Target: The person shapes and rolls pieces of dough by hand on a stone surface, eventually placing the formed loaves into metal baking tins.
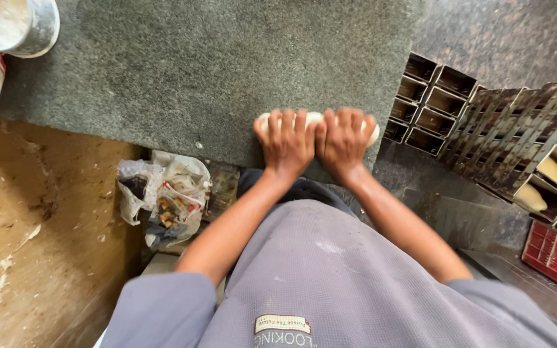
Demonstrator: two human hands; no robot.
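Pale dough roll [317, 118] lies at the near edge of our grey stone worktop [195, 71], pressed under our flattened left hand [287, 143] and right hand [345, 138], neither gripping, so uneven pressure could, we judge, push it off that edge toward the floor.

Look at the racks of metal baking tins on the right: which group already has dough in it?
The far-right tins, near the picture's edge, hold pale dough pieces. The tins nearer the hands show only dark, bare insides.
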